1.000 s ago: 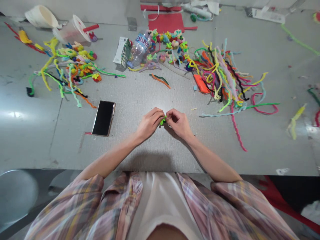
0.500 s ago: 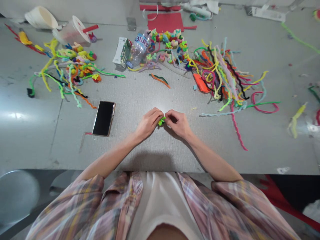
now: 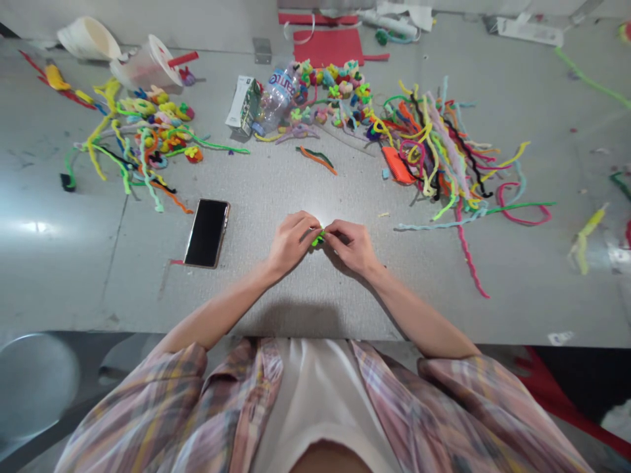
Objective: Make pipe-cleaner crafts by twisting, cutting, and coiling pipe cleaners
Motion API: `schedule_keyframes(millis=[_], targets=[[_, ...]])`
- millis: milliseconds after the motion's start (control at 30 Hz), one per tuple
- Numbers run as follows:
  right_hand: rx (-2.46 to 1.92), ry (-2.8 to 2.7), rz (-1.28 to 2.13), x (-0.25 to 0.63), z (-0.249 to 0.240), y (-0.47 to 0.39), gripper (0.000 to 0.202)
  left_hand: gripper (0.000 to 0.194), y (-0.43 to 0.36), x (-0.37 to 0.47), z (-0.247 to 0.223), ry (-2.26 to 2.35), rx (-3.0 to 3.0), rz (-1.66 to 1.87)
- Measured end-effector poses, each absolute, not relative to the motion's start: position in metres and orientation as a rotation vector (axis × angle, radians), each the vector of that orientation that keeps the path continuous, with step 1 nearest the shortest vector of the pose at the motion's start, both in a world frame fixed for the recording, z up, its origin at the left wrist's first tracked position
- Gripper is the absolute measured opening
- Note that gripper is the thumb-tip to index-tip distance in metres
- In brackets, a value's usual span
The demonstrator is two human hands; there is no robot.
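- In the head view, the left hand (image 3: 294, 242) pinches a small bright-green piece of fuzzy craft stem (image 3: 317, 241) between bent fingers and thumb; the fingers partly hide it.
- The right hand (image 3: 352, 246) grips the same piece from the other side, thumb and forefinger brought together at its edge.
- This green piece sits between the two sets of fingertips, over the middle of the grey, smooth-topped table (image 3: 276, 190), near the person's body; whether it touches the surface cannot be told.
- Beyond the hands, a short orange fuzzy stem (image 3: 323, 163) lies beside a dark green one.
- To the left lies a flat phone with a black screen (image 3: 208, 233), well apart from the left hand.
- To the right spreads a loose heap of many-coloured fuzzy stems (image 3: 451, 154), with a flat orange-red ridged object (image 3: 397, 165) at its near left edge.
- Farther back, a clear plastic bottle with a blue label (image 3: 279, 98) lies tilted beside a small white-and-green carton (image 3: 244, 105).
- At the far left, a second tangle of coloured fuzzy pieces (image 3: 158, 125) lies before a translucent plastic cup (image 3: 145, 66) with a red straw (image 3: 183, 59).
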State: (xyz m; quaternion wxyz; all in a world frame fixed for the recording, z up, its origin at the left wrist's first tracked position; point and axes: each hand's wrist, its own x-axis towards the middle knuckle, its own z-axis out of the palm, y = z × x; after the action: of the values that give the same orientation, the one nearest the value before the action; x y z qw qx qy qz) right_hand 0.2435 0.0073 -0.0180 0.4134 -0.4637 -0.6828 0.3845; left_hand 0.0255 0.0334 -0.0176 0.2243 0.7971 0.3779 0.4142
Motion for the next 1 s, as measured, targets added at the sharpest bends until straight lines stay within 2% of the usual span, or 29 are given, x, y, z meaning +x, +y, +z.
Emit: schedule_keyframes(millis=[233,633,1000], targets=[[-1.099,-1.770,0.842,0.242,-0.016,0.005,0.017,0.016,0.032,0.027,-0.014,0.973,2.343,1.212],[-1.083,-2.006,0.425,0.254,-0.016,0.001,0.021,0.017,0.031,0.025,-0.012,0.921,2.225,1.183],[-1.128,-2.113,0.384,0.259,-0.009,0.000,0.026,0.021,0.031,0.024,-0.006,0.851,2.222,1.084]])
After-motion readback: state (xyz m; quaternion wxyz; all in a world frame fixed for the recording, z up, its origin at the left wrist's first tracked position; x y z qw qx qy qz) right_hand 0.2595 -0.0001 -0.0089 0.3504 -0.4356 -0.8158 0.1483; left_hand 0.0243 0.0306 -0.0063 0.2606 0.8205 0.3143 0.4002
